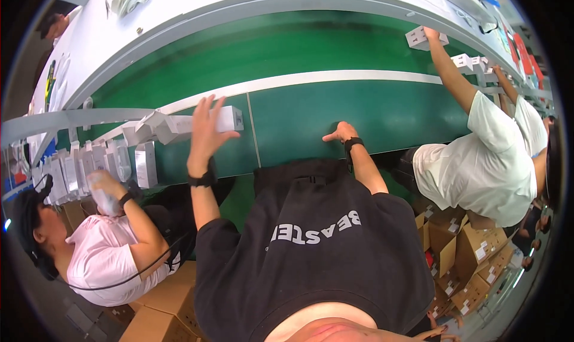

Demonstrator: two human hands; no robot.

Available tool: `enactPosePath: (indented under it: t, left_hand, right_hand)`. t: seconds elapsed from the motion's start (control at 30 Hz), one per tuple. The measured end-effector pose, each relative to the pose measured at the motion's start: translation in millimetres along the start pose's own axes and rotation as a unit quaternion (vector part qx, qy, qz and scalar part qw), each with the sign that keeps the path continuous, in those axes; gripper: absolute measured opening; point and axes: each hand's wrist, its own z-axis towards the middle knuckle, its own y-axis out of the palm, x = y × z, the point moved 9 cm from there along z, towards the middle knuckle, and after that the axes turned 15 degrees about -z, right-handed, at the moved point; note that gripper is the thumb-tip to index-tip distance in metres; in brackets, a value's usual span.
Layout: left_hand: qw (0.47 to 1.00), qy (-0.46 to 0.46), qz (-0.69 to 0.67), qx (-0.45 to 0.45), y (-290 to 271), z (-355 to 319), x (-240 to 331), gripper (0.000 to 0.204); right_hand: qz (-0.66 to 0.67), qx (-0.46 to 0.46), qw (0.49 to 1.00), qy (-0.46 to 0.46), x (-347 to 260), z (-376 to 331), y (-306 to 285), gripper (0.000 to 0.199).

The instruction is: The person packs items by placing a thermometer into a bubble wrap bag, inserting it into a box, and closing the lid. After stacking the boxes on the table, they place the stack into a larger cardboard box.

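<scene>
My left hand (208,130) is over the green belt with its fingers spread, right beside a small white box (229,119). Part of that box is hidden behind the hand, and I cannot tell whether they touch. More white boxes (156,125) lie in a loose row just left of it, some tilted. Over the middle of the belt is my right hand (343,132), with nothing seen in it. Its thumb points left, apart from the fingers, which look partly bent.
A person at left handles a clear plastic-wrapped item (106,202) beside several standing white boxes (145,165). At right, a co-worker's hand touches a white box (417,39) across the belt (299,112). Open cardboard cartons (481,243) stand behind on the right, closed ones (164,291) on the left.
</scene>
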Motion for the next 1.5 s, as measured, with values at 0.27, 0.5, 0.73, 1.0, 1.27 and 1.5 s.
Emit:
enactPosePath:
  t: [0.27,0.5,0.73,1.0,1.27,1.5]
  left_hand:
    - [0.988,-0.095,0.123,-0.017,75,-15,-22,0.094]
    - [0.997,-0.039,0.069,-0.002,104,5,15,0.090]
    - [0.996,-0.017,0.091,-0.015,142,4,72,0.090]
    - [0.992,-0.019,0.065,-0.105,217,45,140,0.084]
    - [0.982,0.075,0.059,-0.162,237,49,144,0.083]
    - [0.967,0.046,-0.234,-0.089,248,60,83,0.085]
  right_hand:
    - [0.002,0.125,0.991,-0.053,0,-2,2,0.076]
    - [0.013,0.146,0.988,-0.037,22,20,18,0.076]
    - [0.027,0.131,0.991,-0.014,-13,13,14,0.065]
    - [0.164,0.506,0.815,-0.230,-115,-72,-14,0.098]
    - [0.280,0.490,0.820,-0.093,-75,-121,-41,0.064]
    - [0.429,0.466,0.769,-0.083,-34,-104,-44,0.064]
